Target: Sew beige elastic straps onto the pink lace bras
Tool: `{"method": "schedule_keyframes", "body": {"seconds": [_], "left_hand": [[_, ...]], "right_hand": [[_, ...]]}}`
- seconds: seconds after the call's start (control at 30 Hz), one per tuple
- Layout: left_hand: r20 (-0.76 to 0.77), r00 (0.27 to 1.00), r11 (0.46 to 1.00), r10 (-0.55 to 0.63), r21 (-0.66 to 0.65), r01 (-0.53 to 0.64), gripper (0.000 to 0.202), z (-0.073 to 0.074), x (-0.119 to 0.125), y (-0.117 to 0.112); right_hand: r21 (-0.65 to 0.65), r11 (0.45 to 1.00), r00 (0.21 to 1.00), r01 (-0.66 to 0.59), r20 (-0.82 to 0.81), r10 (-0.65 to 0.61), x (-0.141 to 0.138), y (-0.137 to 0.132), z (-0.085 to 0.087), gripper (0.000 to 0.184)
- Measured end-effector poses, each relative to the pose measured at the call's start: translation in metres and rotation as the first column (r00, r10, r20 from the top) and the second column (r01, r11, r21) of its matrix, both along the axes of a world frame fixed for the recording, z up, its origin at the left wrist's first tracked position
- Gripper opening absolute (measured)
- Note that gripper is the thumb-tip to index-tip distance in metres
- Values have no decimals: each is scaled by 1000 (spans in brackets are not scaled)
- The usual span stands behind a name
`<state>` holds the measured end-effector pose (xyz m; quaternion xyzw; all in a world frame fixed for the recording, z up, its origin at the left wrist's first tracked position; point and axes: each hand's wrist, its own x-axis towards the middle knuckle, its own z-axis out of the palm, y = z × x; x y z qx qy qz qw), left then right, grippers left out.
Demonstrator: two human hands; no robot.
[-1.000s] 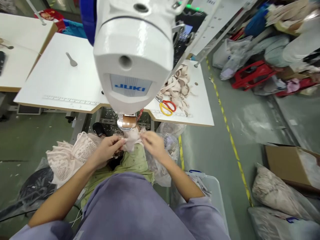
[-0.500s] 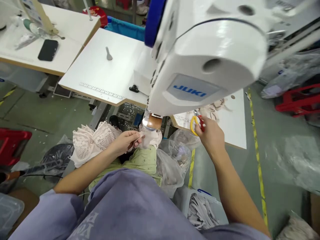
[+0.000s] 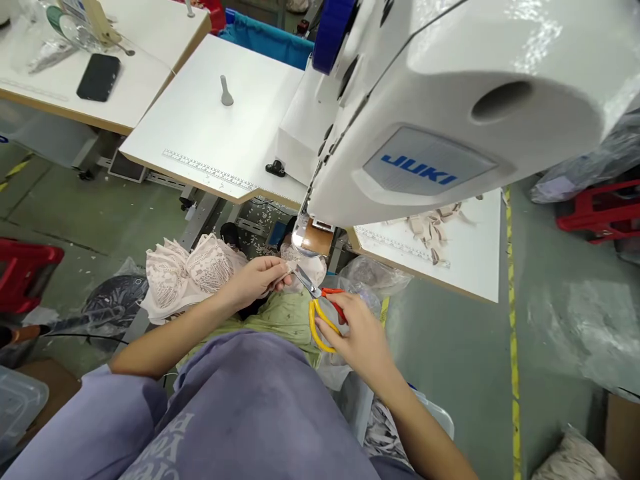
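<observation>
Below the head of a white JUKI sewing machine (image 3: 415, 160), my left hand (image 3: 263, 279) pinches the edge of a pale pink lace bra (image 3: 173, 275). Its moulded cups lie to the left of that hand, and more of the pale fabric hangs under the machine's metal plate. My right hand (image 3: 357, 330) has its fingers in the loops of scissors (image 3: 325, 313) with one red and one yellow handle. Their blade tips meet the fabric right at my left fingertips. Whether the blades are closed on it I cannot tell.
Beige strap pieces (image 3: 430, 230) lie on the right part of the white table (image 3: 480, 260). Its left part (image 3: 185, 113) bears a grey peg and a ruler strip. A black phone (image 3: 99, 77) rests on the neighbouring table. Red stools (image 3: 30, 273) stand either side.
My right hand has brought the scissors from the right tabletop leftward and down to the fabric at my left fingers. The left hand keeps its pinch. The view has shifted slightly.
</observation>
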<state>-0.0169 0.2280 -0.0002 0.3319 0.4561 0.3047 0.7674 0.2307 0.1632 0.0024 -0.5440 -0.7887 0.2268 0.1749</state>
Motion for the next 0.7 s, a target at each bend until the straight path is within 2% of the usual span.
{"method": "schedule_keyframes", "body": {"seconds": [0.2,0.27,0.37,0.43,0.53,0.7], "left_hand": [[-134,990,994,-42,91,54,26,8,-3,-2],[-138,989,995,-46,84,58,21,6,-5,-2],[-68,997,999,-21,34,23,16,1,-8,-1],[-2,1000,1000,8,-2,-8,21,-3,-11,-1],[42,998,999,35,-14,-34,29,-7,-15,-2],[-44,999,993,28,113,-23,39,-6,-18,-4]], "right_hand": [[-35,996,996,-80,-44,79,-3,8,-3,31],[-43,996,994,-81,-75,77,0,5,-2,28],[-90,996,991,-18,-133,5,5,-2,-1,26],[-127,992,983,23,-176,-46,6,-7,-1,30],[-152,988,970,18,-236,-54,3,-11,-1,42],[-171,985,962,17,-265,-63,-12,-6,-2,44]]}}
